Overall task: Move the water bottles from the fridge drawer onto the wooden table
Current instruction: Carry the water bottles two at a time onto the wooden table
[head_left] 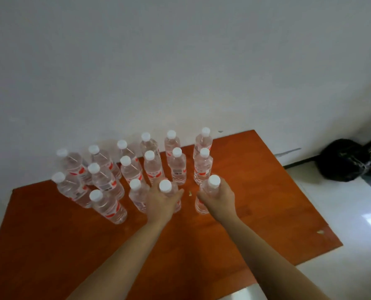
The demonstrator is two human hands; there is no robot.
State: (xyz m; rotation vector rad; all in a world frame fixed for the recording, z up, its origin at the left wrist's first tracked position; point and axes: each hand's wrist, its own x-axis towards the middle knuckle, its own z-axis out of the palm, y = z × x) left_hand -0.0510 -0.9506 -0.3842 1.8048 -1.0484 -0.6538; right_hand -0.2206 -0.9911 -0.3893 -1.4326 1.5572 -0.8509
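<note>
Several clear water bottles with white caps and red labels stand in rows on the orange-brown wooden table [266, 213], against the white wall. My left hand [161, 202] grips one upright bottle [165, 186] around its upper body at the front of the group. My right hand [220, 197] grips another upright bottle [213, 181] just to the right, its base on or just above the tabletop. A small gap lies between the two held bottles. The fridge drawer is out of view.
A black bag [343, 160] lies on the light floor [353, 213] beyond the table's right corner, next to a metal leg. A small scrap [189, 193] lies on the table between my hands. A chip marks the table's right edge [320, 232].
</note>
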